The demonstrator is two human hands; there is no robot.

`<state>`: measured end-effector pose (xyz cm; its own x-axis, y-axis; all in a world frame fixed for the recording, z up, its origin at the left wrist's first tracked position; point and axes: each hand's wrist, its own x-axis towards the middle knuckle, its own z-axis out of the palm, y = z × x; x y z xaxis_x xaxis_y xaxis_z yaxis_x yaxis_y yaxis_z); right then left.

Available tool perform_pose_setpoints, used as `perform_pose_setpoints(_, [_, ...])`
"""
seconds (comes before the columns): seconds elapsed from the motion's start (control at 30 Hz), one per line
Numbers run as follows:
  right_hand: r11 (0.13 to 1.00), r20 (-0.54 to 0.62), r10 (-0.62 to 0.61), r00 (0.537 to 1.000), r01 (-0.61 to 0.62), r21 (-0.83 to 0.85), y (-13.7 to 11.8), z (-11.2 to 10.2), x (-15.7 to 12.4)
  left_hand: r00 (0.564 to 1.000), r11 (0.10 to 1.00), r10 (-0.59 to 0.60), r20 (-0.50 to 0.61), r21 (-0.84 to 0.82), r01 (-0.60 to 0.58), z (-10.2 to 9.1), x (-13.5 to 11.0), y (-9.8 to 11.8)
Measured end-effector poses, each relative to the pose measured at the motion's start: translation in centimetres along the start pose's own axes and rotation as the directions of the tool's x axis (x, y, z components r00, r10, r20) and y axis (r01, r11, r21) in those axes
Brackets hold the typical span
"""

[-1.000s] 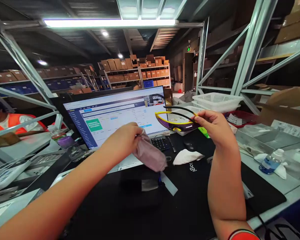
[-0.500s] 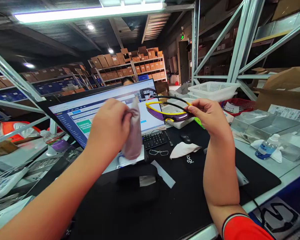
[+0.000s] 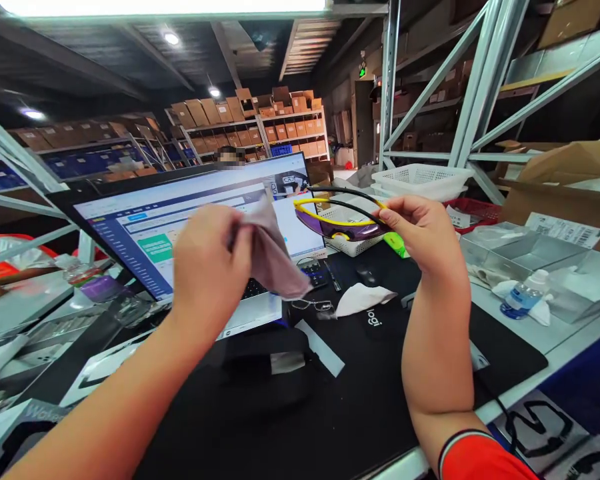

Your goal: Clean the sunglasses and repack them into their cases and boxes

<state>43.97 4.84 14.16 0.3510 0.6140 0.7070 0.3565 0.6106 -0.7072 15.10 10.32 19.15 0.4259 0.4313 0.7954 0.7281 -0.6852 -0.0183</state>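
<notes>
My right hand (image 3: pixel 423 233) is closed on a pair of sports glasses (image 3: pixel 337 223) with a yellow frame, purple lens and black arms, held up in front of the monitor (image 3: pixel 180 220). My left hand (image 3: pixel 207 267) is closed on a mauve cleaning cloth (image 3: pixel 275 257), raised a little to the left of the glasses and not touching them. Below both hands lies a black desk mat (image 3: pixel 360 400).
A keyboard (image 3: pixel 315 273), a mouse (image 3: pixel 367 272), thin wire glasses (image 3: pixel 313 305) and a white cloth (image 3: pixel 363 298) lie on the mat. White baskets (image 3: pixel 420 180), a small bottle (image 3: pixel 523 303) and clear trays (image 3: pixel 525 250) stand at the right. Another person sits behind the monitor.
My left hand has lifted the cloth from low over the desk up toward the glasses. My right hand has kept the glasses nearly still.
</notes>
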Motion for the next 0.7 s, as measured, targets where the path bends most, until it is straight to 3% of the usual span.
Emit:
perform_pose_setpoints(0.13, [1.000, -0.006, -0.004, 1.000, 0.004, -0.025, -0.1, 0.0, 0.0, 0.999, 1.000, 0.003, -0.047, 0.006, -0.003, 0.1, -0.2, -0.6])
perform_pose_setpoints(0.23, [0.999, -0.002, -0.005, 1.000, 0.005, -0.034, -0.4, 0.1, 0.0, 0.986, 0.986, -0.129, -0.107, 0.092, 0.139, -0.4, -0.4, -1.6])
perform_pose_setpoints(0.37, [0.999, 0.013, 0.012, 1.000, -0.012, -0.036, -0.6, 0.3, 0.1, 0.966, 0.967, -0.250, 0.072, 0.074, 0.244, -0.6, -1.5, -3.2])
perform_pose_setpoints(0.47, [0.999, 0.028, 0.018, 0.999, -0.016, -0.046, -0.4, 0.5, 0.3, 0.929, 0.932, -0.359, 0.094, 0.078, 0.353, -1.1, -3.0, -4.4])
perform_pose_setpoints(0.53, [0.998, 0.041, 0.023, 0.999, -0.020, -0.058, -0.2, 0.6, 0.4, 0.885, 0.891, -0.454, 0.104, 0.048, 0.451, -1.8, -4.2, -5.2])
perform_pose_setpoints(0.6, [0.997, 0.059, 0.015, 0.998, -0.011, -0.076, 0.0, 0.8, 0.5, 0.809, 0.818, -0.571, 0.140, 0.018, 0.575, -2.7, -6.1, -6.4])
perform_pose_setpoints(0.7, [0.994, 0.083, 0.003, 0.997, 0.006, -0.113, 0.1, 1.2, 0.6, 0.602, 0.614, -0.767, 0.225, -0.018, 0.789, -3.6, -10.6, -9.0])
